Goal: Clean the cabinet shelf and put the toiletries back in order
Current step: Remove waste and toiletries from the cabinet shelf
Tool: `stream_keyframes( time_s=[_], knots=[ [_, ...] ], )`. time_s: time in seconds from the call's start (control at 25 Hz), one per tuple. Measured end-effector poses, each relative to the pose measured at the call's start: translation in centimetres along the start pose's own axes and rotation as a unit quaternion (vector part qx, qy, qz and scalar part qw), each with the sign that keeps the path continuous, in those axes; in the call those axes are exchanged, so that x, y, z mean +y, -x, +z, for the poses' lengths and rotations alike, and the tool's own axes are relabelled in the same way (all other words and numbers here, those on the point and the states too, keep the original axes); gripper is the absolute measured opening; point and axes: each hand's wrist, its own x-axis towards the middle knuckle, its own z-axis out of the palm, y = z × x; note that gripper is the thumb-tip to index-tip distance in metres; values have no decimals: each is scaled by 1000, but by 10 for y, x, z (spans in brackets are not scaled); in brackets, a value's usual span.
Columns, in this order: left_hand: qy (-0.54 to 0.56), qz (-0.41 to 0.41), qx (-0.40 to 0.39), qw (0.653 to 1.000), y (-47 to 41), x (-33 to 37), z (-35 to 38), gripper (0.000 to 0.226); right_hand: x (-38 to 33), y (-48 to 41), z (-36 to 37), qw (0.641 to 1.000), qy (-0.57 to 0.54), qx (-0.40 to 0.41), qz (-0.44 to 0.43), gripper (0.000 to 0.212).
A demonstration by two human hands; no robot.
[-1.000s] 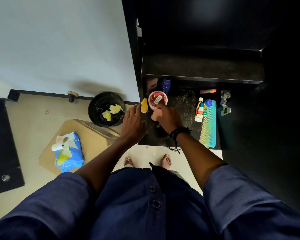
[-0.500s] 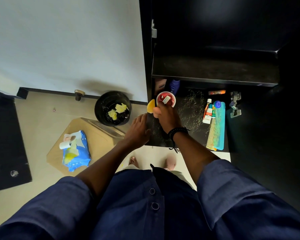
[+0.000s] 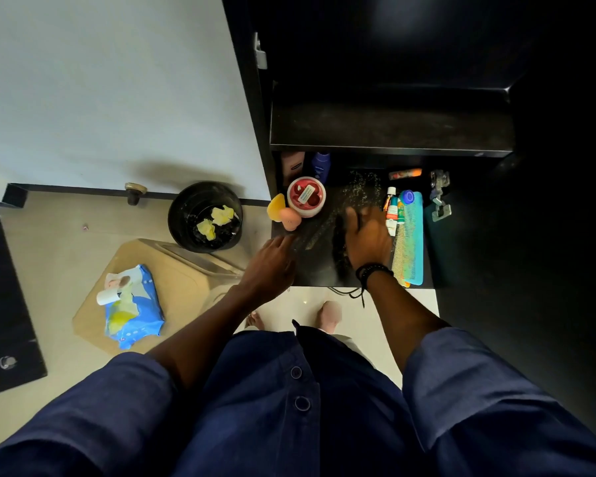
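On the cabinet shelf [image 3: 319, 270], pale grit [image 3: 362, 191] lay unwiped between red jar [image 3: 306, 196] and comb [image 3: 410, 235]; cleaning judged incomplete. Right hand [image 3: 367, 235] hovered there, blurred, its fingers' hold impossible to determine. Left hand [image 3: 272, 266], fingers straight, touched the front edge.

**Open lane down the middle of the shelf**

The cabinet shelf [image 3: 319, 270] is bare between the red-lidded jar [image 3: 306, 197] on the left and the tubes [image 3: 391, 215] and blue comb [image 3: 410, 239] on the right. The right hand [image 3: 367, 235] fills the front of that lane. A yellow sponge [image 3: 276, 207] and a pink sponge [image 3: 290, 218] crowd the left front corner. Bottles [image 3: 321, 165] stand at the back left, under the overhanging upper shelf [image 3: 389, 129].
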Motion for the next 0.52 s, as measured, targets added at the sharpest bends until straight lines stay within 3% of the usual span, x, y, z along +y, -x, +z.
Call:
stream_keyframes(
  time_s=[0.12,0.32,0.52],
  knots=[
    [-5,23,-21,999,-6,10,8,54,41,-6,-21,994,72,14,87,45],
    [-1,25,-45,999,-17,25,19,52,87,-12,-46,962,160,-106,195,62],
    [-14,31,-58,998,-22,33,24,50,98,-21,-46,953,190,-130,197,64]
  ],
)
